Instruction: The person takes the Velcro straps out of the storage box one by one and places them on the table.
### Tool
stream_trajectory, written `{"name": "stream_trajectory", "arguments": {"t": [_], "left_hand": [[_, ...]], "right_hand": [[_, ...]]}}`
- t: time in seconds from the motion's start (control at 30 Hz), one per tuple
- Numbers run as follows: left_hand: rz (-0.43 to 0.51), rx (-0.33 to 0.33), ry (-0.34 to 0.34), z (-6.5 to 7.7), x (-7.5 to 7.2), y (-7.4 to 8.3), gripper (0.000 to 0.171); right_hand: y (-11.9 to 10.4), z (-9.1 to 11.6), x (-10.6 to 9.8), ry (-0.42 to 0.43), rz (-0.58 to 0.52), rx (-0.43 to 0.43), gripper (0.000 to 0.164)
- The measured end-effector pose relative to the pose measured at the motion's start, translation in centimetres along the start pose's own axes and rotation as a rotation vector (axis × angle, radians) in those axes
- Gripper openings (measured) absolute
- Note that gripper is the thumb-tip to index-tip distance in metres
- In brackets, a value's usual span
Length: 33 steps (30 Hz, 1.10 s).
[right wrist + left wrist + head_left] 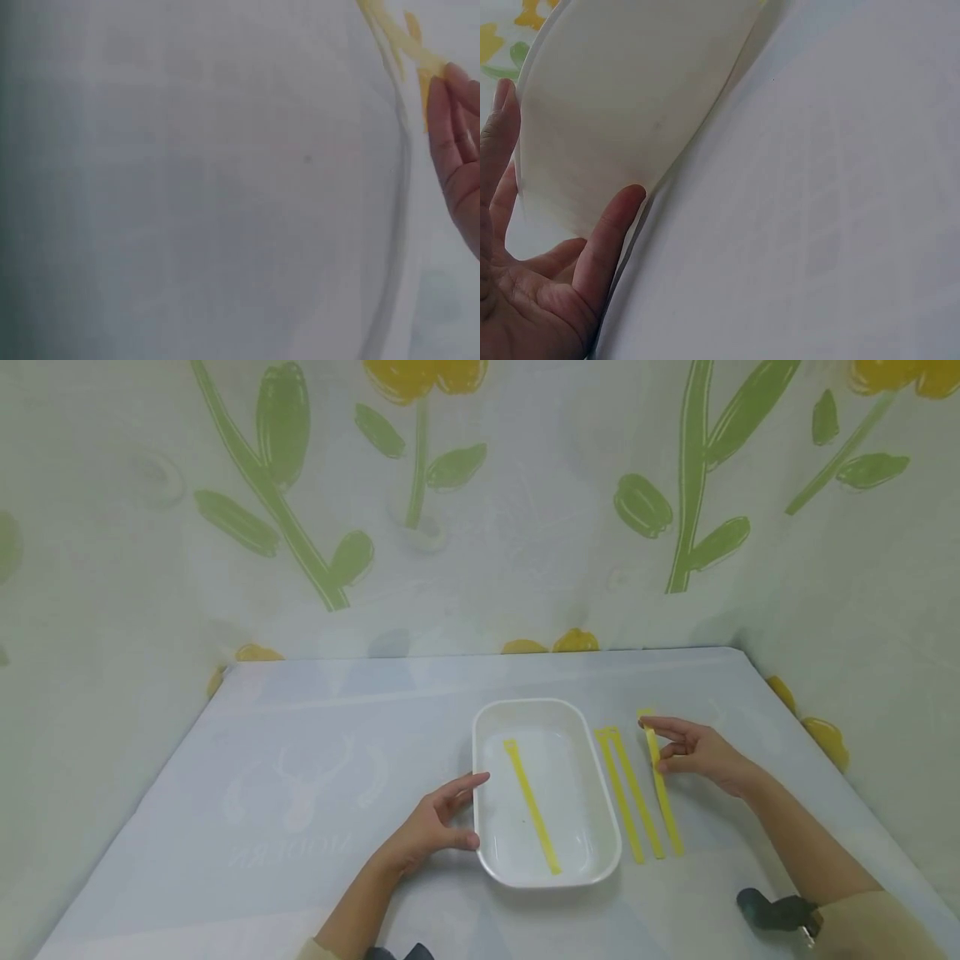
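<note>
A white rectangular tray point(577, 793) stands on the table, with one yellow strip point(534, 810) lying lengthwise inside it. My left hand point(427, 831) rests against the tray's left side, fingers spread; its index fingertip reaches over the rim. In the left wrist view the thumb point(615, 232) touches the tray's outer wall point(630, 97). To the right of the tray my right hand point(701, 756) pinches another yellow strip point(663, 802), whose near end runs down toward the table. The right wrist view has this strip point(416, 51) between thumb and fingertips.
Two more yellow strips, a left one point(620, 793) and a right one point(639, 793), lie side by side between the tray and my right hand. A white cloth point(300, 718) with faint printing covers the table. Behind it hangs a flower-patterned curtain point(525, 552).
</note>
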State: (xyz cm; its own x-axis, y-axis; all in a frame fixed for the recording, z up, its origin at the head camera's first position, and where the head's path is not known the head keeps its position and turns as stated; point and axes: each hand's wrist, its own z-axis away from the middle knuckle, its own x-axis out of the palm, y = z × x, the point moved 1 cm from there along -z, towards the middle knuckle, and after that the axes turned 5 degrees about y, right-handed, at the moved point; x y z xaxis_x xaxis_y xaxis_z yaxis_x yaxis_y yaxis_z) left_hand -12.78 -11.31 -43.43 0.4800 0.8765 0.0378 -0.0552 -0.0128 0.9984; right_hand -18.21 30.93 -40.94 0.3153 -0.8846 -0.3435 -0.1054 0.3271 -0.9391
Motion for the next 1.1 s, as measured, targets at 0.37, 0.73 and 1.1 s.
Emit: {"name": "stream_trajectory", "arguments": {"t": [0.37, 0.73, 1.1], "left_hand": [[0.003, 0.016, -0.006, 0.0, 0.0, 0.0, 0.082], [0.005, 0.031, -0.014, 0.0, 0.0, -0.2, 0.081], [-0.004, 0.007, -0.003, 0.1, 0.0, 0.1, 0.080]], "right_hand": [[0.1, -0.4, 0.8, 0.053, 0.269, 0.089, 0.072], [-0.3, -1.0, 1.3, 0.038, 0.396, 0.144, 0.060], [-0.6, -1.4, 1.6, 0.041, 0.429, 0.171, 0.061]]}}
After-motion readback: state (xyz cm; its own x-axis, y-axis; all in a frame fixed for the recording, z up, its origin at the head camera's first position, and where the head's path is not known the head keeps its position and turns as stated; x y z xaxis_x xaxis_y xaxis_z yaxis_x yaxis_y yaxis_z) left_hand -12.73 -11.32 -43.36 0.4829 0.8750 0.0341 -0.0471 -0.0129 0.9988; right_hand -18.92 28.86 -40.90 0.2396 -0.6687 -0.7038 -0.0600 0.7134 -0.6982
